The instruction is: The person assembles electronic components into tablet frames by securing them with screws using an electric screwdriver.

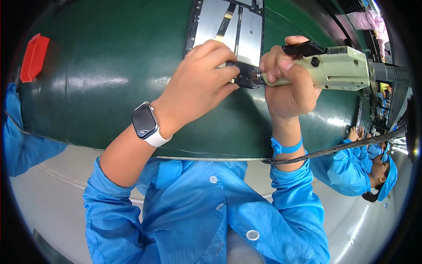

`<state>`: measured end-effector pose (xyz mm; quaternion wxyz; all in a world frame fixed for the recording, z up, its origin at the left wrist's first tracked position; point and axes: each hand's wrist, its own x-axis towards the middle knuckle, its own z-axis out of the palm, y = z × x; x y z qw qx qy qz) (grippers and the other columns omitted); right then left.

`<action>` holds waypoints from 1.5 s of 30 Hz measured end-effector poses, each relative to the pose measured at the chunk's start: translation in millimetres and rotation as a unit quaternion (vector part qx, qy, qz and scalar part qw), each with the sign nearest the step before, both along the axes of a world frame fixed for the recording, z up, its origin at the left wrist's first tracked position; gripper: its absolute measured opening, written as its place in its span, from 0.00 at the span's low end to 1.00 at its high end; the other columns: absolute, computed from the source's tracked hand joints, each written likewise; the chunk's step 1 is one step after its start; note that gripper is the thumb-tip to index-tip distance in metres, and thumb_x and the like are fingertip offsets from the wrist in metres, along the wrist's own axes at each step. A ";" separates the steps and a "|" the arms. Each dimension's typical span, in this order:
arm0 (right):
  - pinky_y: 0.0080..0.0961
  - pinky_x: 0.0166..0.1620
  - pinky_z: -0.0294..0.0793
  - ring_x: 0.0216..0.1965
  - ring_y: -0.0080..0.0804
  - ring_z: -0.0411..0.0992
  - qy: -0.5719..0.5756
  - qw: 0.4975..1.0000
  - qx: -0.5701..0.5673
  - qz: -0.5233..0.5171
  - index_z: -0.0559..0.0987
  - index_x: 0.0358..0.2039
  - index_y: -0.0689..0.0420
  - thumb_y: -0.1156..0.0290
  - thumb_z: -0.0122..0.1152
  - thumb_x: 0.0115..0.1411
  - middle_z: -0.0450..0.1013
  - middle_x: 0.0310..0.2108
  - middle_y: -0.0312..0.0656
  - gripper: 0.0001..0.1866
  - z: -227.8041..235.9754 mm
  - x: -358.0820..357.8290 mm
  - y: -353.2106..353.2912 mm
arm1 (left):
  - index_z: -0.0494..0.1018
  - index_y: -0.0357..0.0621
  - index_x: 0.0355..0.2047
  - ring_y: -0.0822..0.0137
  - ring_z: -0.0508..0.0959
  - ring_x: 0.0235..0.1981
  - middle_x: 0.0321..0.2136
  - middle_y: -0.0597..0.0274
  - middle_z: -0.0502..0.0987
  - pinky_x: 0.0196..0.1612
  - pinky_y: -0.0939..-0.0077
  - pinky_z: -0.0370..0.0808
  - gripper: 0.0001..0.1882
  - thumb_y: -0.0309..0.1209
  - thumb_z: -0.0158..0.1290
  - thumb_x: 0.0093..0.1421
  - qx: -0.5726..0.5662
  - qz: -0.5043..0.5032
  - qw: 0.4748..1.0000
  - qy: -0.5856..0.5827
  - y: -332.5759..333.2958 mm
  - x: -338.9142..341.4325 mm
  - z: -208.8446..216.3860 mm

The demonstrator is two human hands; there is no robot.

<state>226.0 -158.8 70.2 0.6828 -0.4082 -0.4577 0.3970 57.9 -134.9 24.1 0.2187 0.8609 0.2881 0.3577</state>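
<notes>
Dark green and glossy, the bench [96,105] curved across the view, with a red tray [34,58] at its far left and a co-worker in blue [347,171] off to the right. Well apart from the tray, a black-framed panel [251,44] lay flat at the upper middle, its lower end beneath the person's hands. Slipping seemed the likeliest trouble: the nose of the pale green driver [345,68] sat so near the left hand [200,79] that a skid, from a tilted or uneven push, could have nicked a fingertip or marked the silver face. Too light a hold might have let the panel slide, and the dark ribbon strip [225,24], ending near the left knuckles, could have been snagged. The left fingers were curled, thumb close to forefinger, at the panel's lower end; whether they pinched a part or merely pressed could not be told. The right hand [294,77] had its fingers wrapped round the driver's body.
</notes>
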 end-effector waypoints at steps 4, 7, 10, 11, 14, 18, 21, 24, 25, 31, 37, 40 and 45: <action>0.31 0.27 0.65 0.16 0.27 0.60 0.003 1.000 -0.011 0.002 0.72 0.43 0.69 0.75 0.49 0.50 0.61 0.17 0.38 0.19 -2.2 -0.7 0.2 | 0.79 0.39 0.34 0.55 0.75 0.47 0.39 0.58 0.76 0.48 0.62 0.75 0.15 0.25 0.67 0.44 -0.008 0.000 1.000 -0.011 0.0 0.1 2.8; 0.26 0.26 0.70 0.17 0.27 0.65 0.068 0.996 0.030 0.058 0.73 0.41 0.70 0.82 0.52 0.50 0.69 0.19 0.43 0.16 -7.2 6.3 1.2 | 0.79 0.38 0.34 0.55 0.75 0.46 0.39 0.58 0.76 0.48 0.63 0.75 0.15 0.25 0.66 0.44 -0.008 -0.002 1.000 -0.016 -0.4 1.1 4.5; 0.26 0.25 0.70 0.17 0.26 0.65 0.059 0.995 0.043 0.063 0.73 0.40 0.69 0.82 0.53 0.50 0.68 0.19 0.42 0.15 -4.2 6.1 0.2 | 0.79 0.38 0.34 0.55 0.75 0.47 0.39 0.58 0.76 0.48 0.63 0.74 0.15 0.26 0.66 0.44 -0.005 -0.001 1.000 -0.010 -0.9 2.8 7.9; 0.26 0.25 0.70 0.17 0.26 0.65 0.059 0.995 0.044 0.063 0.73 0.40 0.69 0.82 0.53 0.50 0.68 0.19 0.42 0.15 -3.4 5.4 -0.8 | 0.79 0.38 0.34 0.56 0.75 0.47 0.39 0.58 0.76 0.48 0.63 0.74 0.15 0.26 0.66 0.44 -0.004 0.000 1.000 -0.005 -0.9 3.2 8.5; 0.25 0.25 0.69 0.17 0.26 0.65 0.036 0.998 0.035 0.048 0.73 0.40 0.68 0.83 0.54 0.49 0.69 0.20 0.42 0.15 1.0 0.9 -5.2 | 0.80 0.39 0.34 0.56 0.75 0.47 0.39 0.58 0.76 0.48 0.64 0.74 0.14 0.26 0.66 0.44 -0.002 -0.002 1.000 -0.002 -1.2 4.0 9.6; 0.31 0.27 0.66 0.17 0.27 0.59 -0.050 0.999 -0.007 0.018 0.70 0.43 0.67 0.76 0.50 0.51 0.62 0.16 0.39 0.18 5.4 -5.1 -8.1 | 0.80 0.39 0.34 0.56 0.75 0.47 0.39 0.58 0.76 0.48 0.64 0.75 0.14 0.25 0.66 0.45 -0.006 -0.004 1.000 0.002 -1.9 2.7 13.1; 0.27 0.26 0.67 0.17 0.26 0.62 0.002 0.999 0.015 0.039 0.72 0.43 0.68 0.80 0.52 0.50 0.66 0.19 0.40 0.17 -2.5 2.2 -6.3 | 0.80 0.41 0.28 0.59 0.73 0.46 0.36 0.61 0.75 0.49 0.63 0.72 0.09 0.28 0.65 0.46 -0.023 0.010 0.999 -0.044 -3.0 7.4 8.7; 0.24 0.24 0.68 0.18 0.26 0.66 0.062 0.996 0.053 0.044 0.73 0.43 0.68 0.83 0.53 0.50 0.70 0.21 0.42 0.17 -2.3 9.1 -6.8 | 0.81 0.40 0.31 0.56 0.75 0.44 0.36 0.59 0.76 0.45 0.65 0.74 0.08 0.25 0.64 0.49 -0.031 0.042 0.998 -0.029 -5.7 11.1 13.2; 0.25 0.24 0.68 0.18 0.26 0.65 0.074 0.994 0.074 0.026 0.73 0.43 0.69 0.82 0.52 0.50 0.70 0.21 0.41 0.17 -1.1 11.9 -6.8 | 0.81 0.40 0.31 0.56 0.75 0.44 0.36 0.59 0.76 0.45 0.65 0.74 0.08 0.25 0.64 0.49 -0.028 0.043 0.998 -0.028 -5.4 13.1 15.1; 0.25 0.23 0.67 0.17 0.27 0.64 0.045 0.991 0.126 -0.011 0.73 0.44 0.71 0.82 0.52 0.51 0.69 0.21 0.41 0.17 5.9 28.6 -8.5 | 0.81 0.41 0.30 0.57 0.74 0.39 0.33 0.61 0.75 0.41 0.65 0.71 0.05 0.25 0.61 0.51 0.004 0.092 0.996 -0.008 -9.2 22.4 14.6; 0.23 0.23 0.69 0.17 0.27 0.68 0.024 0.994 0.097 -0.041 0.74 0.42 0.73 0.85 0.52 0.49 0.71 0.20 0.42 0.17 -1.0 31.4 -6.2 | 0.81 0.42 0.30 0.59 0.74 0.43 0.36 0.64 0.76 0.45 0.63 0.71 0.05 0.24 0.59 0.50 -0.027 0.070 0.997 -0.013 -4.7 16.9 8.1; 0.22 0.23 0.69 0.18 0.26 0.68 0.025 0.994 0.102 -0.042 0.73 0.42 0.74 0.85 0.51 0.49 0.72 0.21 0.42 0.17 -1.2 33.8 -6.8 | 0.81 0.42 0.33 0.58 0.74 0.46 0.40 0.61 0.77 0.48 0.63 0.72 0.08 0.26 0.61 0.51 0.025 0.024 0.999 -0.001 -7.1 12.2 13.6; 0.21 0.23 0.70 0.19 0.25 0.70 0.034 0.994 0.094 -0.044 0.73 0.43 0.73 0.87 0.54 0.49 0.74 0.24 0.44 0.18 -1.3 34.4 -10.7 | 0.80 0.40 0.37 0.53 0.75 0.51 0.45 0.56 0.77 0.51 0.62 0.74 0.14 0.25 0.65 0.48 0.067 -0.017 0.996 0.064 -9.0 6.4 10.8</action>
